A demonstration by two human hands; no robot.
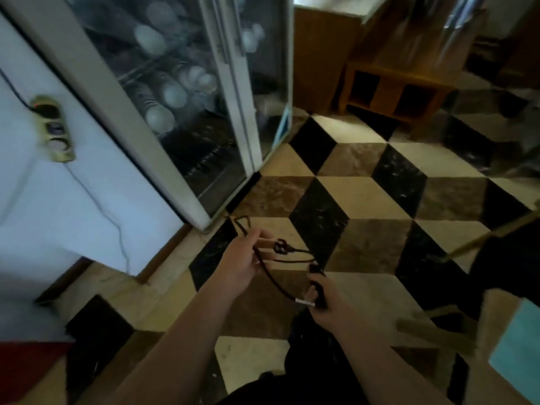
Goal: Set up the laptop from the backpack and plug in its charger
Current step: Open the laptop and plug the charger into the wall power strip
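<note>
A black charger cable [277, 280] stretches between both hands above the tiled floor. My left hand [244, 260] pinches the cable near a small knot or tie, with a loop trailing behind it toward the cabinet. My right hand [327, 302] is closed on the black plug end [318, 290], next to a short silver collar on the cable. A yellowed power strip [55, 130] with round sockets and a red light hangs on the white wall at the left. No laptop and no backpack can be made out with certainty.
A glass-door cabinet [187, 92] full of white bowls stands beside the wall. A wooden bench [400, 89] is at the back right. Dark objects [508, 258] and a teal surface [517, 355] lie at the right. The floor has a checkered cube pattern.
</note>
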